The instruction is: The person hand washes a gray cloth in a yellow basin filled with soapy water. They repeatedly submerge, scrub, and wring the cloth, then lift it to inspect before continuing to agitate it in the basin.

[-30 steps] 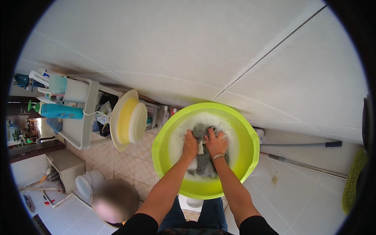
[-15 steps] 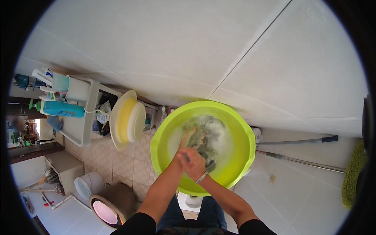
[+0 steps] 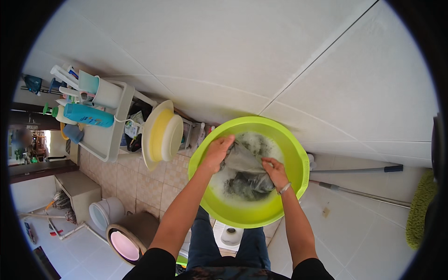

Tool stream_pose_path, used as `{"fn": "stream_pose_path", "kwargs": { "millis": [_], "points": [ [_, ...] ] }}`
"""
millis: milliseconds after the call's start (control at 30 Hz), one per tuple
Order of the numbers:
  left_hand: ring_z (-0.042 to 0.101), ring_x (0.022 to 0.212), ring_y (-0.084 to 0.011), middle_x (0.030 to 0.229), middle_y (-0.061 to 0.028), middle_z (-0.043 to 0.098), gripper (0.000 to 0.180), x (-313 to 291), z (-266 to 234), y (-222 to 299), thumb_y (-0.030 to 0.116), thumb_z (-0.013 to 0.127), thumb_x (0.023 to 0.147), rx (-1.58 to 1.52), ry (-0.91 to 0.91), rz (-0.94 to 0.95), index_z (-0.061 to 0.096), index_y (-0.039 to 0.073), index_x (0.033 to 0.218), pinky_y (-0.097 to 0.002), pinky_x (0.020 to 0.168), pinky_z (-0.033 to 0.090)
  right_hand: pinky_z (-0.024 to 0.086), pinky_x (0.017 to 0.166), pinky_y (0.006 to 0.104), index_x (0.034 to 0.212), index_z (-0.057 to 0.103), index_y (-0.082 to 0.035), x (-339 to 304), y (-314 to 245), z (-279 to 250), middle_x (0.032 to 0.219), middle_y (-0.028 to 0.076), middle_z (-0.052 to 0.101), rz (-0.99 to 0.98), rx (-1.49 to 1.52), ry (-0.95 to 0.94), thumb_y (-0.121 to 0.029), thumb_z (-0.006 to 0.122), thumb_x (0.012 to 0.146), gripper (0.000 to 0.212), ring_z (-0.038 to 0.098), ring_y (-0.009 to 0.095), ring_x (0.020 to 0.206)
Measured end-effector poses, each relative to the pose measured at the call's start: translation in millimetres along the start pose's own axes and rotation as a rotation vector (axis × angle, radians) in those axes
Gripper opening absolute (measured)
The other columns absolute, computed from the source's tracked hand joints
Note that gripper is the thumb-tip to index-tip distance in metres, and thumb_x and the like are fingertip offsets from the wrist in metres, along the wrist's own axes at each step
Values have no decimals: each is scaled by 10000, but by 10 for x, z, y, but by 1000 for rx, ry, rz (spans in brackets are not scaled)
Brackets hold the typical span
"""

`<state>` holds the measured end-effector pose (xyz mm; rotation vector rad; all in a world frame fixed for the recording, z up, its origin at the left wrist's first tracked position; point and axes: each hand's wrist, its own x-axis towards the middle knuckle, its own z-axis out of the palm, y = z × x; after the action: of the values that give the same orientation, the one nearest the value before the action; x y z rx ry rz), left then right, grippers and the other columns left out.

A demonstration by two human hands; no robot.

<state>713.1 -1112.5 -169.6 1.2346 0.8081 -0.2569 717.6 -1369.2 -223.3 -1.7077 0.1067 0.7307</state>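
Note:
A wet grey cloth is stretched between my two hands above sudsy water. My left hand grips its left end, fingers closed over the fabric. At the other side my right hand, with a bracelet at the wrist, pinches the cloth's edge. The lower part of the cloth hangs into the foam, and its exact shape cannot be made out. Around it all is a big lime-green basin, with white suds floating in the water.
On the left stands a white shelf rack with a blue bottle. A yellow-and-white collapsible basin hangs on its side. Lower left are a white bucket and a brown bin. Mop poles lean at right by a green mop head.
My hands, close together and low in the basin before, have moved apart. The grey cloth has come up out of the suds and is spread between them.

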Motion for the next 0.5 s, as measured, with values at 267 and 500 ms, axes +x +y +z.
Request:
{"fn": "stream_pose_path", "kwargs": {
  "millis": [267, 500],
  "points": [
    [485, 650, -90, 730, -23, 617, 365, 73, 473, 253, 378, 687, 881, 352, -412, 382, 689, 19, 941, -279, 603, 409, 509, 809, 311, 1178, 601, 20, -408, -697, 118, 1057, 42, 649, 297, 59, -548, -404, 750, 818, 575, 594, 138, 1009],
    [573, 855, -309, 889, -188, 624, 334, 361, 662, -101, 336, 515, 981, 294, -69, 577, 614, 17, 988, -425, 770, 443, 534, 872, 387, 1246, 531, 46, -738, -482, 2, 1090, 131, 653, -29, 857, -115, -17, 660, 734, 532, 639, 256, 998]
  ]
}}
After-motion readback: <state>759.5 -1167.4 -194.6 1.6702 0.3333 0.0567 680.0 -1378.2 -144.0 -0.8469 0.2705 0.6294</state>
